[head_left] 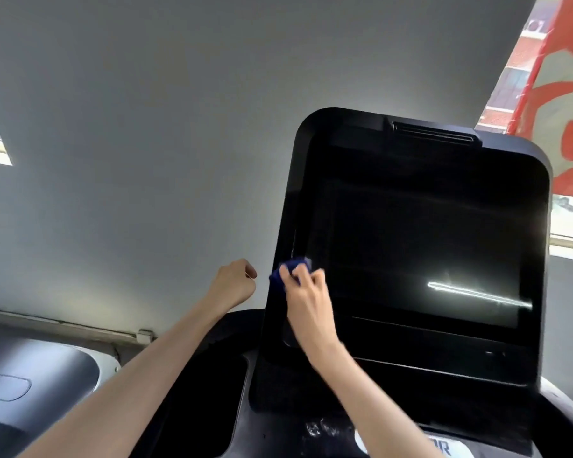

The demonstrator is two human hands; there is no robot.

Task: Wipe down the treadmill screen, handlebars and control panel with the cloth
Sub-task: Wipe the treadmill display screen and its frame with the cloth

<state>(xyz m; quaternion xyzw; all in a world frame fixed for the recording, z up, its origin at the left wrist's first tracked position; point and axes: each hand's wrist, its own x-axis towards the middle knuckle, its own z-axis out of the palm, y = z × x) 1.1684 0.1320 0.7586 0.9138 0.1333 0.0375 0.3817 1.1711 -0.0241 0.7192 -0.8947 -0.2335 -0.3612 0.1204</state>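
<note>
The treadmill's big black screen stands upright at the centre right, dark and glossy with a streak of reflected light. My right hand grips a small blue cloth and holds it against the screen's lower left edge. My left hand hangs in the air just left of the console, fingers curled into a loose fist, holding nothing and touching nothing. Below the screen lies the black control panel with white smudges on it. A curved black handlebar shows at the lower right.
A plain grey wall fills the background. A neighbouring machine's dark console sits at the lower left. Windows show at the far left and at the right, the right one with red lettering across it.
</note>
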